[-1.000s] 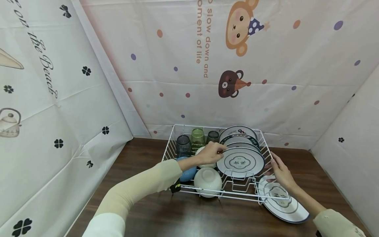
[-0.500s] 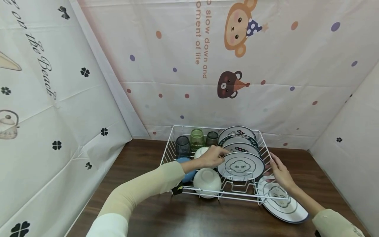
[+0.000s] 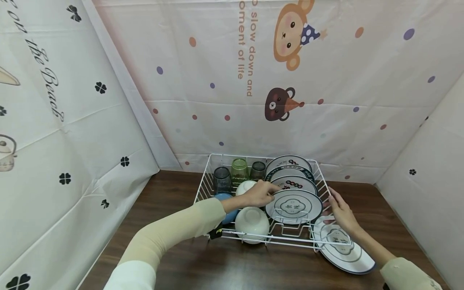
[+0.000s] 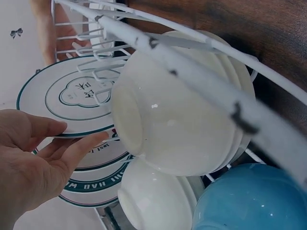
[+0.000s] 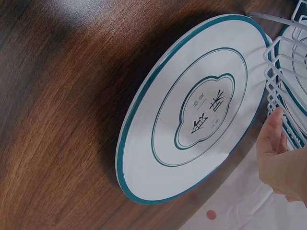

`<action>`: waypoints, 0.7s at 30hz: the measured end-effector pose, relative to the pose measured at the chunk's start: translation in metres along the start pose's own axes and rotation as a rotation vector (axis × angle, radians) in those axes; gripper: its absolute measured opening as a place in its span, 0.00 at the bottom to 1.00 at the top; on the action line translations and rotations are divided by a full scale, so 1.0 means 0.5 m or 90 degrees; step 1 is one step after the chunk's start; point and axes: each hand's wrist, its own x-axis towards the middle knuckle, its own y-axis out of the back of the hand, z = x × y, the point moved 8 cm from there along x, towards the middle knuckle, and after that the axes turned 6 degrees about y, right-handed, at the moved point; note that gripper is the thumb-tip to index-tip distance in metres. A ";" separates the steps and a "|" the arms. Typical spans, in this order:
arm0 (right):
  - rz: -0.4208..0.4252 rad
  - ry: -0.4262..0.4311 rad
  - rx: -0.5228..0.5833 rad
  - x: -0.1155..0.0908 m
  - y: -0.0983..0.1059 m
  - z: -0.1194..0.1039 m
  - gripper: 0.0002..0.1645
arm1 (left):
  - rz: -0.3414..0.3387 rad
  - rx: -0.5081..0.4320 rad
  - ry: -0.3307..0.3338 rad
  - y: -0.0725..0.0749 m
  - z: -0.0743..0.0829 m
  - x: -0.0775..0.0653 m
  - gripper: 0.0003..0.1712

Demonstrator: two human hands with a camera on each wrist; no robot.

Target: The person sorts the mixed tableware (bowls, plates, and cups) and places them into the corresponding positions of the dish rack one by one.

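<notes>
A white wire dish rack [image 4: 201,92] stands on the brown table. In it, my left hand [image 3: 262,194] pinches the left part of the front plate's rim between thumb and fingers. That plate [image 4: 84,96] is white with a dark green rim and a central emblem, and leans in front of several other upright plates [image 3: 290,171]. My right hand [image 3: 342,211] grips the rack's right side, some fingers showing through the wires. A similar loose plate [image 5: 201,110] lies on the table, partly under the rack's front right corner in the head view.
Upside-down white bowls [image 3: 252,225] and a blue bowl [image 4: 254,201] fill the rack's left half. Behind them stand a green glass [image 3: 239,172] and two dark glasses. Printed white cloth [image 3: 203,100] hangs close behind the rack and on both sides.
The front plate's top edge has tipped forward and down with my left hand on it, uncovering the patterned plate behind. My right hand stays at the rack's side.
</notes>
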 end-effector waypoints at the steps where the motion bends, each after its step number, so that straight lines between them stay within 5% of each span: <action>1: 0.000 0.001 0.001 0.000 0.000 0.000 0.35 | -0.003 0.000 0.006 0.000 -0.001 0.000 0.26; 12: 0.003 0.000 0.005 0.005 -0.005 0.002 0.35 | -0.047 -0.008 0.049 0.022 -0.015 -0.010 0.26; 17: 0.002 -0.002 0.028 0.014 -0.019 -0.002 0.35 | -0.052 0.043 0.032 0.105 -0.060 -0.052 0.22; 21: 0.007 -0.001 0.031 0.014 -0.019 -0.003 0.35 | 0.042 0.138 0.029 0.201 -0.126 -0.097 0.14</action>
